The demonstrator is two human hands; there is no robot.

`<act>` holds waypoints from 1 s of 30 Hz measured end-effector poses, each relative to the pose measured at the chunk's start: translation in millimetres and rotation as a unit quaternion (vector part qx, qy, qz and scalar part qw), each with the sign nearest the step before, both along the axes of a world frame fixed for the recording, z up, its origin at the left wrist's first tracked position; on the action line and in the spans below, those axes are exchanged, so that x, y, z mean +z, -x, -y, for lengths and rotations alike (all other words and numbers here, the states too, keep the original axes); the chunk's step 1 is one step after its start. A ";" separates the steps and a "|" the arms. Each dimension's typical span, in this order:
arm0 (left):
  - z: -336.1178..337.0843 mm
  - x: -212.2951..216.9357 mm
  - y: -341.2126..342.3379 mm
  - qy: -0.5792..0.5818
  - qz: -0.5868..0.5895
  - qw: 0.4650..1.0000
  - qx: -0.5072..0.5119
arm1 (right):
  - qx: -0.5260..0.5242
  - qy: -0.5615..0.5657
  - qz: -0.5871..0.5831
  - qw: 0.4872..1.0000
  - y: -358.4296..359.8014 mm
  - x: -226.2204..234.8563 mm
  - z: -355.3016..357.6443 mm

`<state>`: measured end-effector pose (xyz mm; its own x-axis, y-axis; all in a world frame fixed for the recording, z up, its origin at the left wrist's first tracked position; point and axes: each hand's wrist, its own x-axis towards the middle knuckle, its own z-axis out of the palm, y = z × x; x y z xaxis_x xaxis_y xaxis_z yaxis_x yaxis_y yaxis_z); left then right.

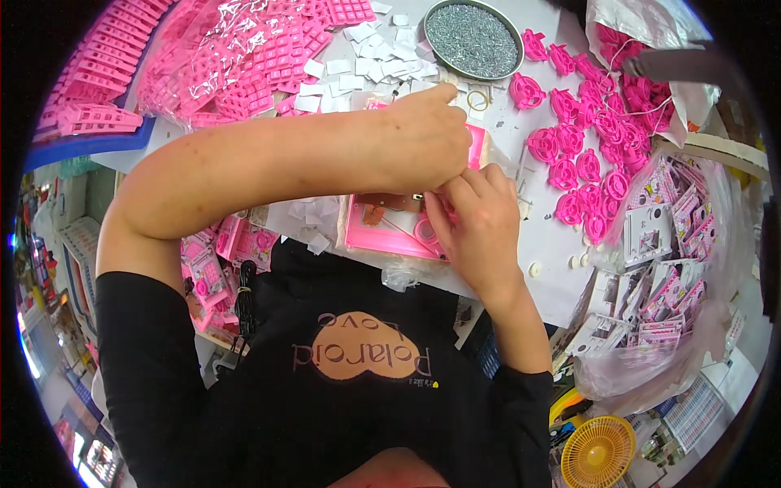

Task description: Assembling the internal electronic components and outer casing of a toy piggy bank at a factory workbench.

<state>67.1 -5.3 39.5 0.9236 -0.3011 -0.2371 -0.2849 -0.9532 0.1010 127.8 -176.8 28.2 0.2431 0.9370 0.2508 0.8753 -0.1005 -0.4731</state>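
Both hands meet over a flat pink plastic case lying open on the white table. My left hand reaches across from the left, its fingers pinched at the case's right part. My right hand comes up from below with fingers closed on a small pink piece on the case. A brown circuit board lies inside the case. What the fingertips pinch is hidden.
A round metal tray of small screws stands at the back. Several pink round parts spread to the right. Small white squares lie behind. Pink keypad parts in clear bags sit back left. A bag of white and pink pieces is at right.
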 end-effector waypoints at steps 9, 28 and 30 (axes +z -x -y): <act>-9.3 24.1 -26.5 0.037 -0.157 0.978 0.129 | 0.001 0.124 0.055 0.991 -10.1 13.0 -7.1; -20.0 1.3 -20.6 0.134 -0.164 0.961 0.180 | -0.035 -0.081 -0.057 0.994 -21.9 -31.0 -16.6; -20.1 8.5 -18.1 0.139 -0.157 0.960 0.186 | -0.014 -0.065 -0.012 0.998 -22.3 -23.9 -18.1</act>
